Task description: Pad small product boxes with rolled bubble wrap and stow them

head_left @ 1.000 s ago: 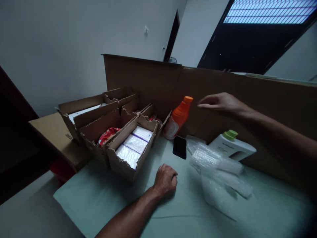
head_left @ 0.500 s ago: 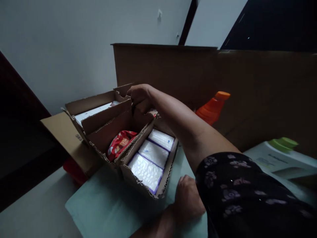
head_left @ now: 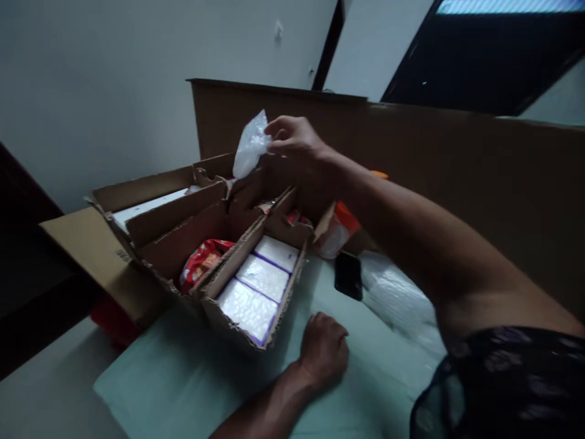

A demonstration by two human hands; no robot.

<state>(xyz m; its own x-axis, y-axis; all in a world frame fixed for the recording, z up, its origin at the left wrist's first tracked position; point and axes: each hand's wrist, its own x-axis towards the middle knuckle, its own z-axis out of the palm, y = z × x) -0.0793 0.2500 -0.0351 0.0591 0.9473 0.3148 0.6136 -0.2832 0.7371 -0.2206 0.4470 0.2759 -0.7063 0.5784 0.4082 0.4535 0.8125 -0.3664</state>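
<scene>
My right hand [head_left: 292, 135] pinches a crumpled, translucent plastic bag [head_left: 251, 145] between thumb and fingers, above the far end of the divided cardboard boxes. What is inside the bag, if anything, I cannot make out. My left hand [head_left: 324, 346] rests as a loose fist on the pale green cloth, just right of the nearest box. That open cardboard box [head_left: 278, 332] holds a row of white, purple-edged packs [head_left: 262, 277] in plastic. In the compartment beside it lies a red printed packet [head_left: 205, 262]. A flat white item [head_left: 148, 207] sits in the left compartment.
A large cardboard panel [head_left: 439, 171] stands behind the boxes. To the right are an orange-and-clear container [head_left: 336, 230], a black phone [head_left: 348, 275] and clear plastic wrapping [head_left: 397, 296]. A cardboard flap [head_left: 98, 250] sticks out left. Pale green cloth [head_left: 164, 378] covers the surface.
My right hand has come up out of the far compartment, with the plastic bag in its fingers. My left hand stays as a fist on the cloth. The view has shifted slightly.
</scene>
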